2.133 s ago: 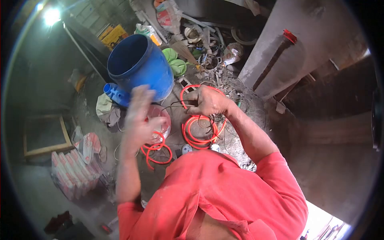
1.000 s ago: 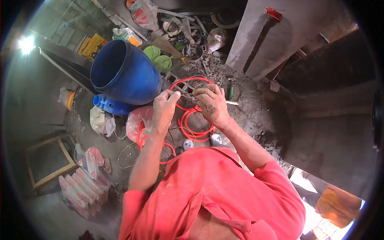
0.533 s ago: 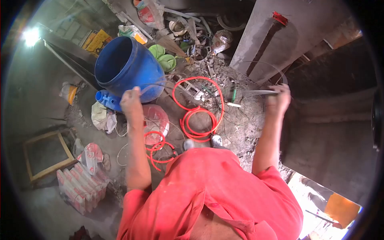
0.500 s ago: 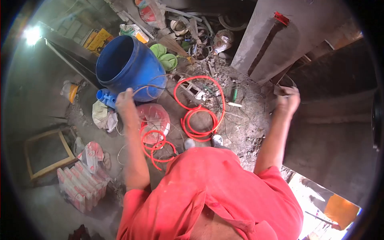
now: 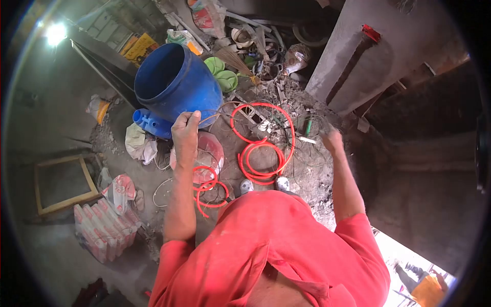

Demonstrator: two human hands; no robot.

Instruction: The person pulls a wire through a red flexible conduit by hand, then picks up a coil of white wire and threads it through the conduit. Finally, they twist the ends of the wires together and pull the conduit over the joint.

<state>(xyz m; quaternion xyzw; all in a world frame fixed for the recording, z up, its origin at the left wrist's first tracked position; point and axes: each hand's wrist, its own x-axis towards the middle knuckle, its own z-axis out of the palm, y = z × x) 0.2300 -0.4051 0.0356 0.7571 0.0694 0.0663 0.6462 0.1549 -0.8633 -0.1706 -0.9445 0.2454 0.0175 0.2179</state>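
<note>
My left hand [image 5: 186, 134] is closed on a thin dark wire [image 5: 221, 112], in front of the blue barrel [image 5: 194, 92]. The wire runs from it in loose loops toward the right, over the rubble. Blurred by motion, my right hand [image 5: 331, 138] is near the loops' far side; its fingers and what they hold are hard to make out. Between my hands, a red hose [image 5: 292, 134] lies coiled on the floor, and a shorter red hose [image 5: 225, 191] lies nearer my left forearm. A green object [image 5: 308, 126] and a white piece [image 5: 307, 139] rest close to my right hand.
Blue pipe fittings [image 5: 149, 123] and pale bags [image 5: 138, 145] sit left of the barrel. A wooden frame [image 5: 93, 185] and stacked wrapped packs [image 5: 105, 227] are at lower left. Rubble and scraps [image 5: 245, 38] lie at the back, beside a grey pillar [image 5: 353, 66].
My right hand has moved left and down, closer to the red hose. My left hand has shifted slightly right. The view has shifted a little, and the wire hangs in looser loops.
</note>
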